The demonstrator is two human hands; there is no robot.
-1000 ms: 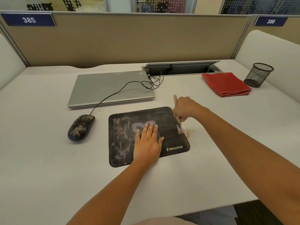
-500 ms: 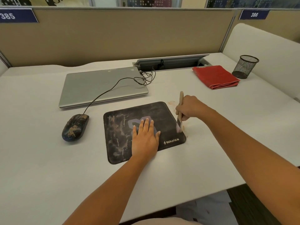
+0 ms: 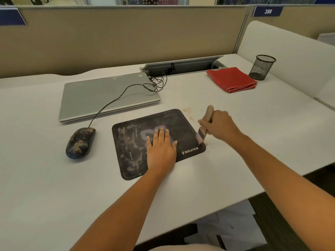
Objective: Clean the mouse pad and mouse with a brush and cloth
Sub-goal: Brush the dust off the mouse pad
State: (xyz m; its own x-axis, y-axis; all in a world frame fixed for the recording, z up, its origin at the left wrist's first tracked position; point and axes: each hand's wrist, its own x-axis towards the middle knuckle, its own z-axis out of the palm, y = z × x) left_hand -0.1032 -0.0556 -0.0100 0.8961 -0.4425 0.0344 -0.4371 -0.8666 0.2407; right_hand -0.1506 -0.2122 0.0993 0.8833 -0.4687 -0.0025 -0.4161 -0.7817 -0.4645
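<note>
A black mouse pad (image 3: 134, 142) smeared with pale dust lies on the white desk (image 3: 45, 187). My left hand (image 3: 161, 147) presses flat on its middle, fingers spread. My right hand (image 3: 220, 126) grips a wooden-handled brush (image 3: 204, 125), whose bristles touch the pad's right edge just above the white logo. Left of the pad sits a dusty black wired mouse (image 3: 80, 143), its cable running back over the laptop. A folded red cloth (image 3: 233, 79) rests at the back right.
A shut grey laptop (image 3: 107, 96) lies behind the pad. A black mesh pen cup (image 3: 262, 67) stands beside the cloth. A cable hatch (image 3: 183, 67) is open at the desk's back. Brown dust specks (image 3: 187, 112) lie by the pad's far right corner. The desk's front edge runs near my right forearm.
My right hand with the brush has stroked along the pad's right edge, its handle tilting to the right. My left hand stays pressed on the pad. The camera has shifted slightly left.
</note>
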